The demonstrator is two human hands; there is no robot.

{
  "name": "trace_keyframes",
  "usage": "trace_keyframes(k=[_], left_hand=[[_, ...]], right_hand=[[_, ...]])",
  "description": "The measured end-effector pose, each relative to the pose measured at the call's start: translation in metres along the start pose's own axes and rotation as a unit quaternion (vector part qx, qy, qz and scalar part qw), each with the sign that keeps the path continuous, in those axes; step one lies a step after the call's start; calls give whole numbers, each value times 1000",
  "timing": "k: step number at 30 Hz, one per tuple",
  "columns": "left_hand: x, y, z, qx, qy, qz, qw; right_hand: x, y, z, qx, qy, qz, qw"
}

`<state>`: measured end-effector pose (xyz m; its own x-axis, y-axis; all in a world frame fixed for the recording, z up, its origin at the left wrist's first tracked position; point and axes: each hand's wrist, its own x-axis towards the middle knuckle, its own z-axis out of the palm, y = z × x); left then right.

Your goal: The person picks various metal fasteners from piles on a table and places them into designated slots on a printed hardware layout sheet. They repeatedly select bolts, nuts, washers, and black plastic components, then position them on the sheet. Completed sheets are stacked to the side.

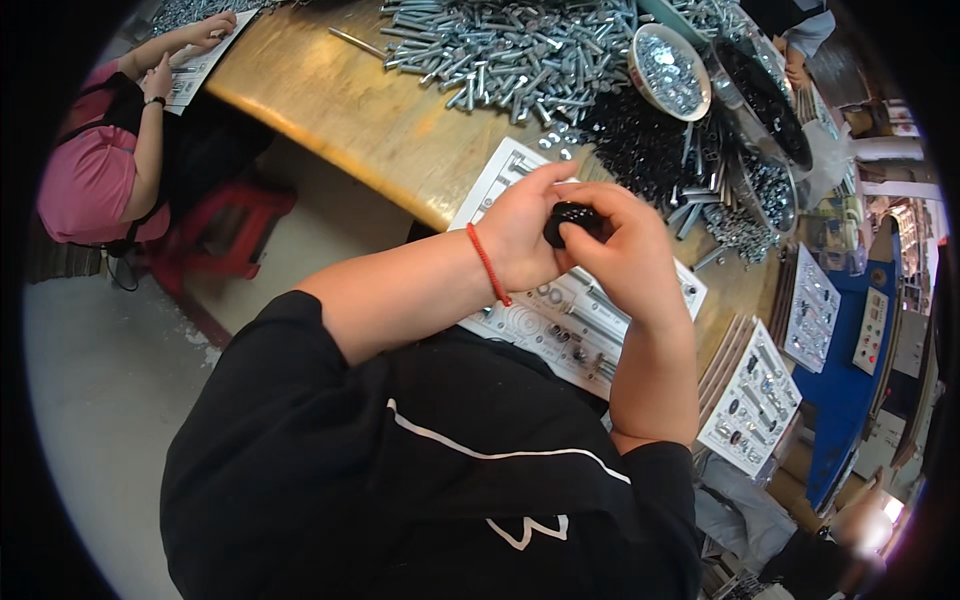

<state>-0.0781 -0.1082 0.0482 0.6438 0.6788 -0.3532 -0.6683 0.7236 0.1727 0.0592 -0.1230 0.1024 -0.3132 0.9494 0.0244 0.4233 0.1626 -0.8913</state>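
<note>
My two hands meet above a white printed board that carries bolts, washers and other small hardware. A shiny black rounded thing, perhaps a clump of small black parts, sits between them; its exact kind is hard to make out. My left hand, below a red cord bracelet, is cupped around one side of it with the thumb raised. Curled over the other side, my right hand presses its thumb and fingers against it. Fingers hide part of the black thing.
Loose bolts heap across the wooden table, beside a pile of black parts. Bowls of hardware, one pale, stand at right. Stacked boards lean nearby. A pink-shirted person works at far left near a red stool.
</note>
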Motion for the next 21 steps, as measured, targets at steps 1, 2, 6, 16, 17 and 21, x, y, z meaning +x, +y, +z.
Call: trace_keyframes(k=[1,2,6,16,17,21], left_hand=[[0,-6,-3,-3,32,-3,999],[-5,-10,-1,-10,60,-8,998],[-8,-24,-14,-6,57,-3,998],[-13,-39,-12,-27,24,2,999],[-14,-40,-12,-3,4,6,1000],[-17,-45,-15,113,-20,29,993]], right_hand=[[-5,7,9,-68,27,-59,996],[-12,8,12,-70,14,-36,997],[-37,10,27,-90,55,-33,994],[-67,19,26,22,121,10,992],[-70,18,27,32,108,12,994],[-71,10,38,-47,175,10,983]])
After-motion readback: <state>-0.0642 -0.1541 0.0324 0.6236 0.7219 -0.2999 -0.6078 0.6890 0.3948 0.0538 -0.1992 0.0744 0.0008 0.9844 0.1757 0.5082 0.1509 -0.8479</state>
